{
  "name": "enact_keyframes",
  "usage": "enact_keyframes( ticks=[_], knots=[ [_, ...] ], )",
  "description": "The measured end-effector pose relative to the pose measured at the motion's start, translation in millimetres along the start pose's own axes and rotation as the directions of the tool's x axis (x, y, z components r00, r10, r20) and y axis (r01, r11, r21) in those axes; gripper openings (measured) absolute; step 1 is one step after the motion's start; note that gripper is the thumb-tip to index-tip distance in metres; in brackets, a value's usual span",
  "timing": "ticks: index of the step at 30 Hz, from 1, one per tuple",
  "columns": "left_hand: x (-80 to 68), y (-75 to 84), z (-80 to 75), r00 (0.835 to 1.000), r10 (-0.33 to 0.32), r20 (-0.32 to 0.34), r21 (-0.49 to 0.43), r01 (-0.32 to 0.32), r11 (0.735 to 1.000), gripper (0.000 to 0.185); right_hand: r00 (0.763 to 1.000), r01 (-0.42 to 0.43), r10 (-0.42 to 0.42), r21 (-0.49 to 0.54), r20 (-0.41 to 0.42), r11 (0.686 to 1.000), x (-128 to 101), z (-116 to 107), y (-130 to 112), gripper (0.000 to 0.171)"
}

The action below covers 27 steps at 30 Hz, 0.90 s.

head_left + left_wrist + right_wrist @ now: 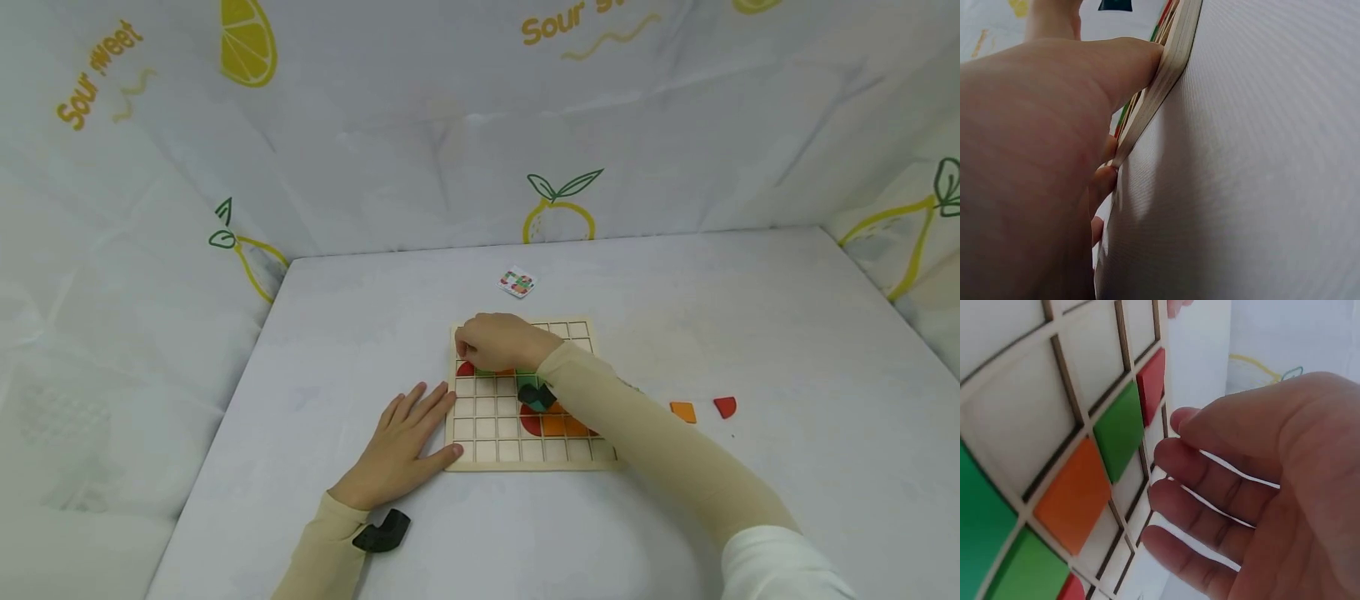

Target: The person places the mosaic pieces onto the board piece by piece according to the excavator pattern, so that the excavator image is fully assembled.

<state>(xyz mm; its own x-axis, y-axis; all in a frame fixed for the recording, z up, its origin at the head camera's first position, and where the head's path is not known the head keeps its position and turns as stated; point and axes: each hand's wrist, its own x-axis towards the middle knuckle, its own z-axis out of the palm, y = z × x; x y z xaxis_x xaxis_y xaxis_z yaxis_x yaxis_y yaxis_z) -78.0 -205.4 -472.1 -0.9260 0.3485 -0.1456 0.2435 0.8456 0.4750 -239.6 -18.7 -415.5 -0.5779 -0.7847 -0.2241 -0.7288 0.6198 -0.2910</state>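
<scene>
Your left hand [408, 437] lay flat, fingers straight, its thumb pressed to the near-left edge of the wooden grid board [487, 429], which likely kept the board from sliding. Most cells on the board's left half stood bare, so there was room there. Your right hand [498, 340] hovered at the board's eleven o'clock corner, fingers loosely bent and holding nothing, just above the red tile [1151, 381], green tile [1120, 431] and orange tile [1074, 494] in adjoining cells. At three o'clock, well off the board, lay two loose pieces [703, 409].
</scene>
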Motion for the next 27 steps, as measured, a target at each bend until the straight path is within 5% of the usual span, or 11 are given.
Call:
enact_keyframes(
  ticks=[18, 27],
  knots=[
    [0.7, -3.0, 2.2, 1.000, 0.003, -0.008, 0.007, -0.003, 1.000, 0.078, 0.998, -0.040, 0.037, 0.075, 0.046, 0.996, -11, -1, 4, 0.031],
    [1.9, -3.7, 3.3, 1.000, 0.001, -0.003, 0.012, -0.001, 1.000, 0.079, 0.997, 0.079, -0.079, 0.031, -0.012, 0.996, -15, 0, 2, 0.034]
  ],
)
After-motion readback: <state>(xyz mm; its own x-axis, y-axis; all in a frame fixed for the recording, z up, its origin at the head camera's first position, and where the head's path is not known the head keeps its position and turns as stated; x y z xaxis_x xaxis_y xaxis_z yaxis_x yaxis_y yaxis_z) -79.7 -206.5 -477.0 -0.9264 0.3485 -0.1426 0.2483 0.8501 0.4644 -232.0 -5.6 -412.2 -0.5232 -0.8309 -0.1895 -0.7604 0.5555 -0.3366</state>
